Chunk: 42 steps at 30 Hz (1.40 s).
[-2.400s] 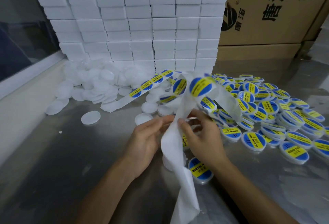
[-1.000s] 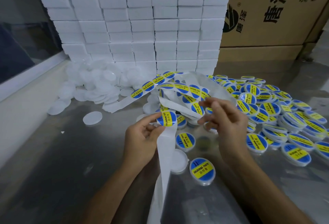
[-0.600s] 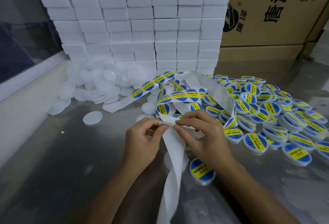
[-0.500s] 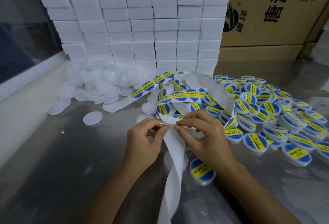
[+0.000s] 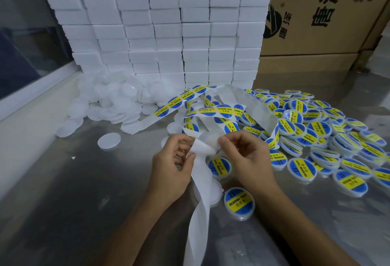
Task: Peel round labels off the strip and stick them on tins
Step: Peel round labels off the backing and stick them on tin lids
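A white backing strip (image 5: 200,183) runs from the bottom of the view up between my hands, then loops away carrying blue-and-yellow round labels (image 5: 223,111). My left hand (image 5: 172,166) pinches the strip at its fold. My right hand (image 5: 247,155) pinches a round label (image 5: 207,140), seen from its pale back, lifting off the strip. A bare white tin (image 5: 213,191) lies under the strip below my hands. Labelled tins (image 5: 239,200) lie close by, one (image 5: 219,167) just beneath my right hand.
A heap of labelled tins (image 5: 316,130) fills the right of the steel table (image 5: 73,202). Bare white tins (image 5: 109,105) are piled at the back left, one (image 5: 109,140) lying apart. Stacked white boxes (image 5: 168,29) and cardboard cartons (image 5: 320,12) stand behind.
My hands have drawn slightly apart at the fold of the strip, and the label's pale underside now shows between my fingertips as it comes off the backing.
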Motion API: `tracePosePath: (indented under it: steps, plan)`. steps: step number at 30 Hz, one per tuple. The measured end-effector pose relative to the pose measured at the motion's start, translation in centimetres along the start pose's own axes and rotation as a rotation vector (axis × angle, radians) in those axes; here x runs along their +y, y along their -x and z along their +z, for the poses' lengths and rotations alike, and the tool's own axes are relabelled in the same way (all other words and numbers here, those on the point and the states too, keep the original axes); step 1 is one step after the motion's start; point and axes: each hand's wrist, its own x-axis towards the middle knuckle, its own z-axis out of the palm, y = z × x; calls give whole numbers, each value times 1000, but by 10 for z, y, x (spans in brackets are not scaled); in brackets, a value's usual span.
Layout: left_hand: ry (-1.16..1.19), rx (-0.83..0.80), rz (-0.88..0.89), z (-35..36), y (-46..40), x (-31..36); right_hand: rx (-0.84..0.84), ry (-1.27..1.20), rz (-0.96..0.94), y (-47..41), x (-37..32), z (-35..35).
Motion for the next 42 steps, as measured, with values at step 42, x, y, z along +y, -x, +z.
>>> tracePosePath:
  steps: [42]
  plan:
    - [-858, 98, -473, -86, -26, -35, 275, -302, 298, -19, -1, -26]
